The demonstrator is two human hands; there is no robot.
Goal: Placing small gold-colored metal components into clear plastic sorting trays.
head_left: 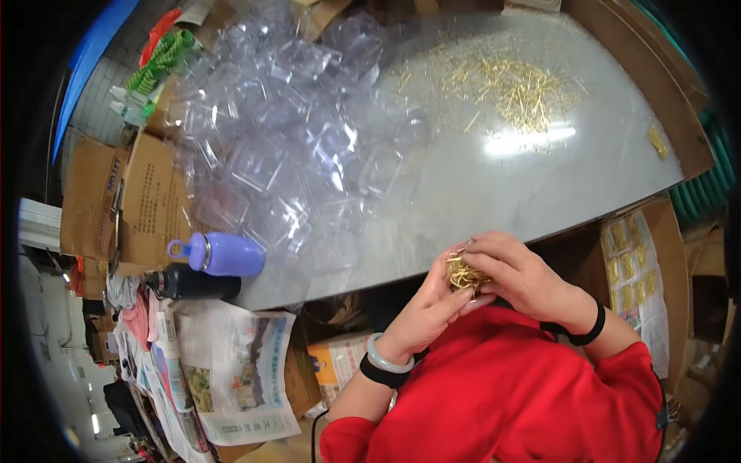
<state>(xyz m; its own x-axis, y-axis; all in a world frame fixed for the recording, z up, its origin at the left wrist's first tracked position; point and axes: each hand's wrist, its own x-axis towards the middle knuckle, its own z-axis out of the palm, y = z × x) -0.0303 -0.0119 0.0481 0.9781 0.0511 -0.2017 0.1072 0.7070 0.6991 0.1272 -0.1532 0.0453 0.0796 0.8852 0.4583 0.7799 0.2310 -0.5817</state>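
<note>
At the table's near edge, in front of my red top, both hands are together around a bunch of thin gold-coloured metal pins (pixel 465 274). My left hand (pixel 429 305) cups the bunch from below and the left side. Over its right side and top curl the fingers of my right hand (pixel 519 272). A pale, shiny edge shows under the bunch; I cannot tell if it belongs to a clear box. Farther off on the grey table (pixel 455 185) lies a loose heap of similar gold pins (pixel 529 92).
Clear plastic boxes (pixel 262 166) form a large pile on the table's left. Beside them are a purple bottle (pixel 231 255), a black bottle (pixel 202 283) and cardboard boxes (pixel 154 185). A newspaper (pixel 243 378) hangs lower left. Bagged gold pieces (pixel 633 266) sit at the right.
</note>
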